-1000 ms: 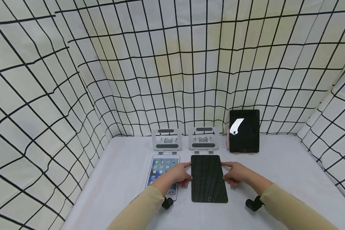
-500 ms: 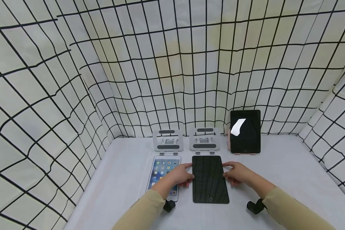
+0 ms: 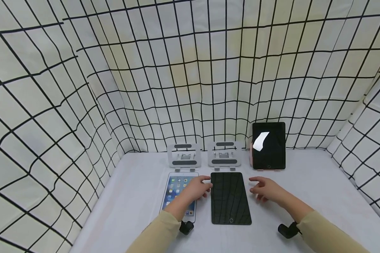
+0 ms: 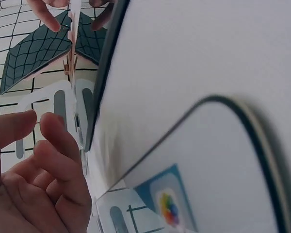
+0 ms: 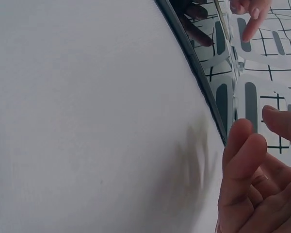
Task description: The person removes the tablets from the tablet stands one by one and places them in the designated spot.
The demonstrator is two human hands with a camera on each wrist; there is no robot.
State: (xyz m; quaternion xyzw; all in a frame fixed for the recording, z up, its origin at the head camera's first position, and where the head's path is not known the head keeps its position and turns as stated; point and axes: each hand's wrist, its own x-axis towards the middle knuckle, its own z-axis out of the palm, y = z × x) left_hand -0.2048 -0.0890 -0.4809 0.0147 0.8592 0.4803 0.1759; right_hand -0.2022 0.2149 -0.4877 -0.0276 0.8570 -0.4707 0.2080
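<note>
A black tablet [image 3: 230, 200] lies flat, screen up, on the white table. My left hand [image 3: 197, 188] is at its upper left edge with fingertips close to the rim; the left wrist view shows the loosely bent fingers [image 4: 58, 160] holding nothing. A short gap to the right of the tablet separates it from my right hand [image 3: 267, 189], whose relaxed fingers [image 5: 242, 160] are also free. Under my left forearm, partly covered, lies a white tablet [image 3: 174, 189] with its home screen lit.
Two grey-white tablet stands [image 3: 184, 162] [image 3: 224, 161] stand upright behind the flat tablets. Another black tablet [image 3: 269, 151] leans on a pink stand [image 3: 251, 156] at the back right. White sheeting with a black grid [image 3: 221, 70] encloses the table [image 3: 136, 196].
My right hand has let go of the black tablet's right edge and moved off to the right. The left fingers have loosened at its left edge. The tablet stays in place.
</note>
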